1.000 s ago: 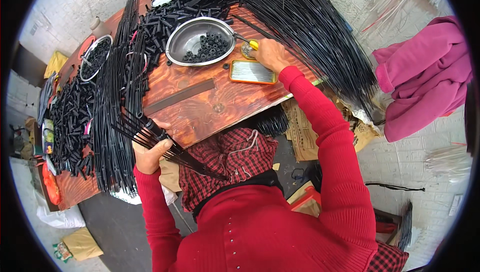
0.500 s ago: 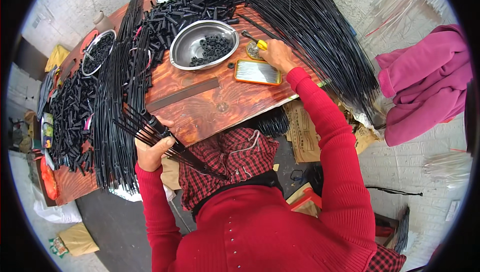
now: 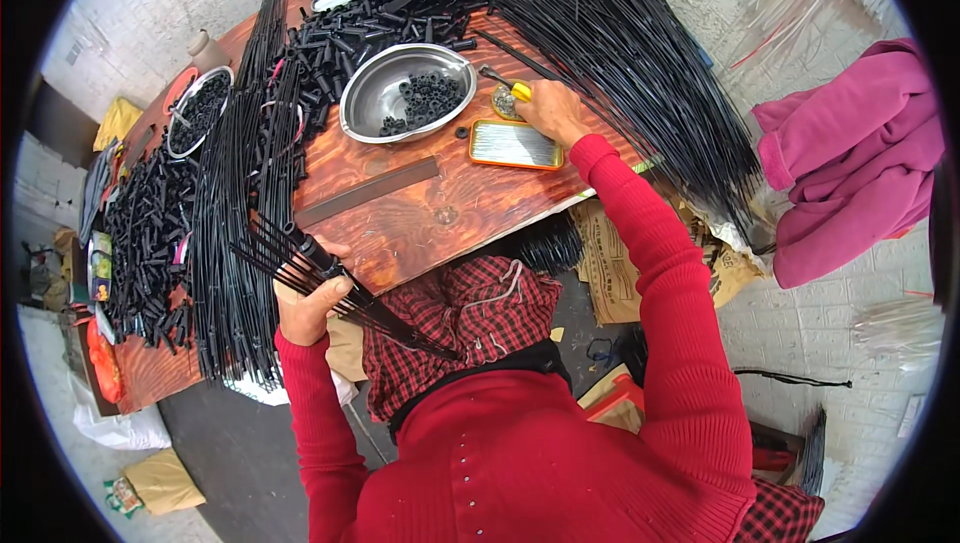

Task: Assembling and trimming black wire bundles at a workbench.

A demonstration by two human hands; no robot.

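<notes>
My left hand (image 3: 303,311) is closed round a bunch of thin black rods (image 3: 400,327) with a thick black tubular piece among them. The rods slant from the table's near edge down toward my lap. At the right of the table my right hand (image 3: 555,113) grips a yellow-handled tool (image 3: 521,92), its dark metal end pointing left; its exact kind is unclear. Just under it is a small round dish of tiny pieces (image 3: 505,103). Nearer me lies an orange-rimmed tin (image 3: 515,146) filled with thin silvery pins or wires.
A steel bowl (image 3: 360,93) holds small black rings. Black tubular parts (image 3: 150,233) are heaped on the left, beside a long rod bundle (image 3: 225,243). Another rod pile (image 3: 640,63) covers the far right. A dark flat bar (image 3: 370,193) lies mid-table. A pink garment (image 3: 850,153) hangs at right.
Almost nothing differs. The whole view has shifted slightly, and both hands keep their holds in nearly the same places.
</notes>
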